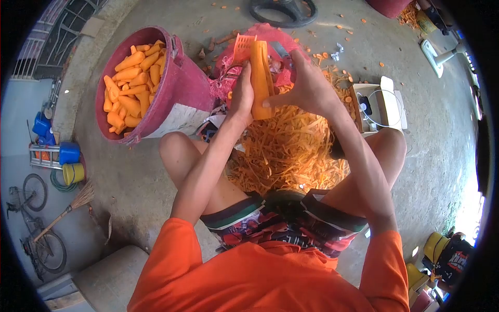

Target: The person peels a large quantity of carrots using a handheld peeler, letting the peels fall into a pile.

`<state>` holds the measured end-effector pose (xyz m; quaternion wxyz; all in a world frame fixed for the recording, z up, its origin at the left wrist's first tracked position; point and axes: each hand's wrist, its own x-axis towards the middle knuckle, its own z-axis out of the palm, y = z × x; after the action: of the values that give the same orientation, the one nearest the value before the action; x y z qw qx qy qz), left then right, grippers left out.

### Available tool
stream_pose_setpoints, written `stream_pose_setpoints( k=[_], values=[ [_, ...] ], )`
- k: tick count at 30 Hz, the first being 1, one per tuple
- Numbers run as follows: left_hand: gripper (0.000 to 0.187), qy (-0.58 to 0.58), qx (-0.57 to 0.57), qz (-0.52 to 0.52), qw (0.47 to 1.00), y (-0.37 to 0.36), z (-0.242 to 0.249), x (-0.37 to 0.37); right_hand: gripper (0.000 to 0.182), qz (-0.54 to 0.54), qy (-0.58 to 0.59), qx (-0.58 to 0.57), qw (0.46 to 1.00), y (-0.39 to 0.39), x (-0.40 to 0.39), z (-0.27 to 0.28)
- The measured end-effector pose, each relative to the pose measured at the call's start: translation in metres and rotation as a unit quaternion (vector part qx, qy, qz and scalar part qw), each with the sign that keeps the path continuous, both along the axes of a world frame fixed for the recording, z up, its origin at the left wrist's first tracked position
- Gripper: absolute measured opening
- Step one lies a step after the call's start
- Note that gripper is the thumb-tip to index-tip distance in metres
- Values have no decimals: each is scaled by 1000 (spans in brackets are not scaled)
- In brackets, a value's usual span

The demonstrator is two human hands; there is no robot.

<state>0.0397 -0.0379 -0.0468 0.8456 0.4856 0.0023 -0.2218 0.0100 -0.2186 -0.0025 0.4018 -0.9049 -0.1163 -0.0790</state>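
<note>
You have one big carrot [260, 78] up in front of you. On your left is one pink bucket [192, 78] with too many carrots [130, 61] to count. Part of another bucket [389, 6] shows far right. You can count one heap of peels [286, 143], one open box [387, 86], one bike [32, 222], one broom [78, 199].

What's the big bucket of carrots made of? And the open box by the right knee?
The bucket looks like dull plastic: its reddish-pink wall shows no weave or grain. The box is probably smooth white cardboard: its thin flap is folded open.
</note>
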Motion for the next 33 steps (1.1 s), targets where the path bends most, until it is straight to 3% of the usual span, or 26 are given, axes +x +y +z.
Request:
stream_pose_setpoints(
  k=[14, 20, 22, 26, 29, 33],
  values=[
    [60, -102, 122, 21, 987, 2, 6, -2, 106, 12, 27, -19, 999, 5, 6, 8],
    [58, -82, 114, 35, 989, -1, 12, -7, 103, 26, -49, -10, 998, 4, 10, -2],
    [57, -80, 109, 18, 991, 5, 8, -5, 101, 30, -2, -22, 999, 2, 10, 2],
    [55, -108, 123, 18, 986, 7, 4, -2, 99, 38, -35, -36, 998, 4, 9, 4],
    [56, -124, 109, 17, 986, 9, 4, -2, 98, 37, 52, -22, 998, 7, 1, 13],
    [57, -99, 97, 6, 990, 14, 5, -4, 100, 38, -29, -43, 998, 10, -2, 0]
  ],
)
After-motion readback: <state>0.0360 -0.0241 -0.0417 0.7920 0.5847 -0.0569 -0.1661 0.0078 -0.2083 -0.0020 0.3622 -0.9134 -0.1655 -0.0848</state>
